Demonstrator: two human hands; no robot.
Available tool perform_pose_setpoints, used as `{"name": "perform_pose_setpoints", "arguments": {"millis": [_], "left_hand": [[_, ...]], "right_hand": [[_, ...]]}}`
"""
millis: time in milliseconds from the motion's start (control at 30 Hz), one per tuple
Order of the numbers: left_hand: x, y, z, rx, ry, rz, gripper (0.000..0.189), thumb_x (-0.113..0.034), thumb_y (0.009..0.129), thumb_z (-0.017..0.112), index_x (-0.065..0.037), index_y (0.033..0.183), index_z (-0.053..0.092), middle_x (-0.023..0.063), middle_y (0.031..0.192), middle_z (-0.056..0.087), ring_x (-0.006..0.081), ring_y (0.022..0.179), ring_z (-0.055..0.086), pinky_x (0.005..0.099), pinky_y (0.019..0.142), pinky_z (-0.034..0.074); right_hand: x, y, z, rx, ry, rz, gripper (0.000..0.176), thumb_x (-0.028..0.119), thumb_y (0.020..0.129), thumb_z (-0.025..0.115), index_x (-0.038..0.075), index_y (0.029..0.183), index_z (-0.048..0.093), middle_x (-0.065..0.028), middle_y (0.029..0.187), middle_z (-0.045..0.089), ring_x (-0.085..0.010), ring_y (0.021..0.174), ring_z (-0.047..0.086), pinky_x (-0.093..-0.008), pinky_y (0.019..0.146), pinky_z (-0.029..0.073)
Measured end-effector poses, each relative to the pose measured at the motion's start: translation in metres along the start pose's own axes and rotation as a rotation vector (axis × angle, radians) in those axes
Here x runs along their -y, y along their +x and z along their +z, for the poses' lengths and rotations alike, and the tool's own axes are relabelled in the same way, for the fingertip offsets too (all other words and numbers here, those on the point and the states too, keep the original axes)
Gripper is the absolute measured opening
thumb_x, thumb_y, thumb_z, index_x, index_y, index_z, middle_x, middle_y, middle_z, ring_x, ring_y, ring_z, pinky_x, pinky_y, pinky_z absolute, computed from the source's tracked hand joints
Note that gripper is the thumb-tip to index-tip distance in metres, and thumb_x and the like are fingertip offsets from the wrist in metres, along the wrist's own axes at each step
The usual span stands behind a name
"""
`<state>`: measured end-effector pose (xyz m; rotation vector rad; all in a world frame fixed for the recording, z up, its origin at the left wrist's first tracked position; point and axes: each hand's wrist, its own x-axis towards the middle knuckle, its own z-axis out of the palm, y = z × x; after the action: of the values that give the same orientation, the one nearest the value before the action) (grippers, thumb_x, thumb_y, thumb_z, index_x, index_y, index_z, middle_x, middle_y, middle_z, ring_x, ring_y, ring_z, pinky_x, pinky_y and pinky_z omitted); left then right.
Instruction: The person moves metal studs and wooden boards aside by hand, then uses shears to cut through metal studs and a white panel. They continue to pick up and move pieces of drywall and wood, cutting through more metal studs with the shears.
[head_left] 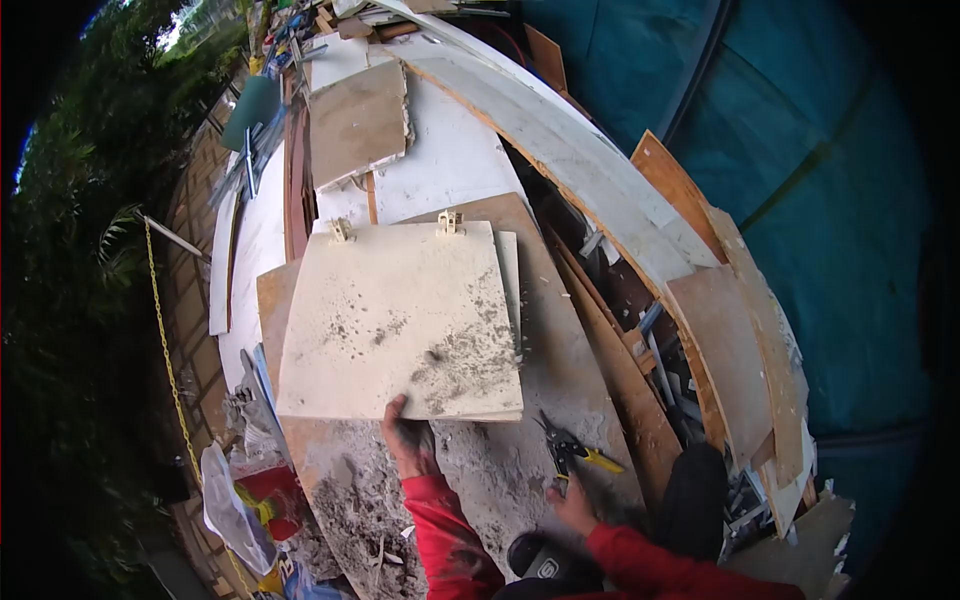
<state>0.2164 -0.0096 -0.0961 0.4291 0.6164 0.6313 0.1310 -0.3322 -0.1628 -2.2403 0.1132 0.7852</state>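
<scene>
Left grip (408, 435) clasping lower edge of hinged panel (400, 320), right grip (575, 505) touching snips (563, 445), closure unclear, scrap boards (560, 150) piled beyond

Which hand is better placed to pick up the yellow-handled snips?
Right. The right hand is already beside the snips, at the handle end, while the left hand grips the near edge of the hinged panel.

Snips (565, 448) on board (545, 320), right of panel (400, 320)

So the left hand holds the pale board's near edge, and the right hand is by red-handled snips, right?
Not quite: the head view shows the snips with a yellow handle, not red. The left hand does hold the pale board, right hand by the snips.
</scene>
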Motion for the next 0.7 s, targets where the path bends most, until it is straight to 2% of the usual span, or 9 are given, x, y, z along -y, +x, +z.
{"name": "perform_pose_setpoints", "arguments": {"millis": [133,233,333,367,433,533,600,667,700], "left_hand": [[0.000,-0.038,0.040,-0.022,-0.008,0.026,0.050,-0.004,0.071,0.060,0.006,0.119,0.048,0.0158,0.117,0.056,0.0290,0.109,0.055,0.0418,0.099,0.043],[-0.008,-0.065,0.081,-0.005,-0.030,0.070,0.055,-0.003,0.070,0.061,0.007,0.122,0.047,0.0162,0.118,0.056,0.0290,0.110,0.054,0.0417,0.098,0.043],[-0.019,-0.079,0.121,-0.007,-0.074,0.031,0.054,-0.003,0.071,0.060,0.007,0.122,0.047,0.0164,0.118,0.056,0.0289,0.110,0.054,0.0422,0.100,0.043],[-0.021,-0.077,0.141,-0.005,-0.103,0.008,0.054,-0.003,0.071,0.060,0.007,0.122,0.047,0.0164,0.118,0.056,0.0290,0.110,0.055,0.0425,0.100,0.042],[-0.017,-0.062,0.185,0.097,-0.201,-0.018,0.044,-0.004,0.074,0.059,0.006,0.116,0.053,0.0163,0.118,0.057,0.0284,0.109,0.056,0.0422,0.101,0.041],[0.001,0.024,0.269,0.344,-0.261,0.039,0.037,-0.018,0.086,0.059,0.001,0.118,0.055,0.0117,0.122,0.057,0.0236,0.115,0.052,0.0387,0.103,0.039],[0.012,0.106,0.317,0.624,-0.256,0.113,0.056,-0.026,0.090,0.062,0.000,0.134,0.038,0.0120,0.134,0.046,0.0243,0.123,0.044,0.0397,0.105,0.034],[0.015,0.135,0.334,0.372,0.211,0.080,0.077,-0.027,0.089,0.063,-0.005,0.146,0.015,0.0135,0.147,0.029,0.0329,0.134,0.031,0.0464,0.105,0.032],[0.013,0.120,0.326,0.403,0.255,0.114,0.076,-0.026,0.089,0.062,-0.005,0.146,0.016,0.0138,0.147,0.029,0.0318,0.134,0.031,0.0459,0.105,0.032]], "right_hand": [[-0.001,0.003,0.005,0.064,-0.027,0.057,0.072,0.032,0.086,0.060,-0.007,0.137,0.026,-0.0340,0.121,0.050,-0.0506,0.112,0.048,-0.0469,0.096,0.040],[-0.019,0.010,0.019,-0.154,0.008,-0.287,0.072,0.029,0.087,0.060,-0.004,0.139,0.023,-0.0341,0.118,0.051,-0.0534,0.108,0.048,-0.0486,0.093,0.040],[-0.025,0.008,0.015,0.023,0.033,-0.135,0.072,0.029,0.086,0.060,-0.005,0.139,0.024,-0.0341,0.121,0.048,-0.0503,0.111,0.048,-0.0492,0.094,0.040],[-0.021,0.010,0.009,0.087,0.032,-0.093,0.073,0.029,0.086,0.060,-0.005,0.140,0.024,-0.0340,0.122,0.048,-0.0494,0.112,0.048,-0.0492,0.094,0.040],[-0.020,0.009,0.012,-0.140,-0.024,-0.360,0.074,0.031,0.086,0.061,-0.005,0.140,0.024,-0.0332,0.125,0.046,-0.0476,0.114,0.047,-0.0464,0.096,0.039],[-0.025,0.017,0.011,-0.121,0.054,-0.353,0.074,0.036,0.086,0.062,-0.009,0.135,0.030,-0.0340,0.124,0.047,-0.0472,0.117,0.045,-0.0444,0.099,0.036],[-0.005,0.004,-0.001,-0.006,0.065,-0.175,0.076,0.040,0.087,0.061,-0.009,0.135,0.030,-0.0342,0.123,0.048,-0.0465,0.117,0.047,-0.0427,0.096,0.039],[-0.002,0.007,-0.007,0.013,0.054,-0.153,0.076,0.041,0.087,0.060,-0.010,0.134,0.031,-0.0341,0.123,0.049,-0.0463,0.116,0.047,-0.0423,0.097,0.039],[-0.007,0.005,-0.006,0.023,0.051,-0.133,0.076,0.041,0.086,0.060,-0.011,0.133,0.031,-0.0341,0.122,0.049,-0.0462,0.116,0.047,-0.0421,0.097,0.039]]}}
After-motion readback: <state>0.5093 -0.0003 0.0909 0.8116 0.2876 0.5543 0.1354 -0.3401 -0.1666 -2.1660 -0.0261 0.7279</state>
